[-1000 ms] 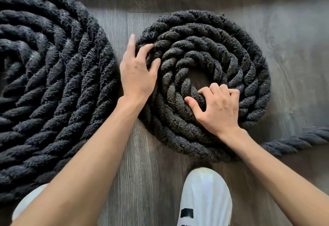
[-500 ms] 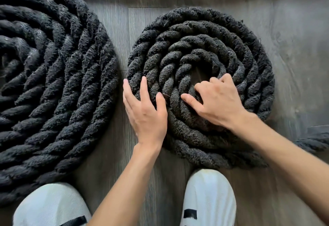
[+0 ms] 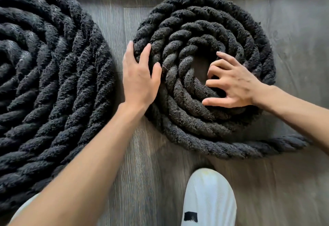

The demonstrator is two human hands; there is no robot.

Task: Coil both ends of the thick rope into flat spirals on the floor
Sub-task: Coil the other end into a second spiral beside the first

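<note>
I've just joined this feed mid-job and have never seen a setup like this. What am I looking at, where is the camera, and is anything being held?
There is no machine: a person works bare-handed, filmed by one head-worn camera looking down. On the grey wood-plank floor lie two flat spirals of thick black twisted rope: a large one at left, a smaller one at centre. The left hand presses flat against the smaller spiral's outer edge. The right hand rests spread-fingered near its centre, gripping nothing. A loose rope tail trails right. A white shoe stands below.
</note>
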